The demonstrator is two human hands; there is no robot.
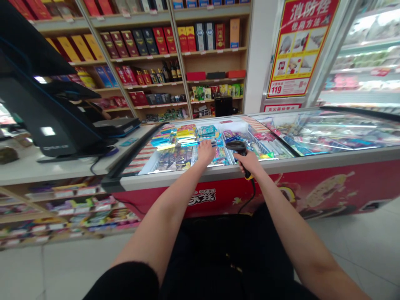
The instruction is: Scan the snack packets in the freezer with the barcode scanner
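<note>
My right hand (249,161) is wrapped round the grip of a black barcode scanner (236,146), held above the front edge of a chest freezer (168,181). The scanner's head points left, and its cable hangs down the freezer's red front. My left hand (206,153) lies palm down, fingers stretched forward, on the near side of a pile of light blue packets (206,131). Whether a packet is under its fingertips is partly hidden. Left of it, on the glass lid, lie yellow packets (185,131) and blue-and-yellow packets (163,137).
A counter (108,166) with a black checkout terminal (56,129) adjoins the freezer's left end. Baskets of wrapped goods show through the glass. Shelves (146,60) of boxes and bottles stand behind, beside a red fire-hydrant poster (300,50). Someone's arm (98,110) shows behind the terminal.
</note>
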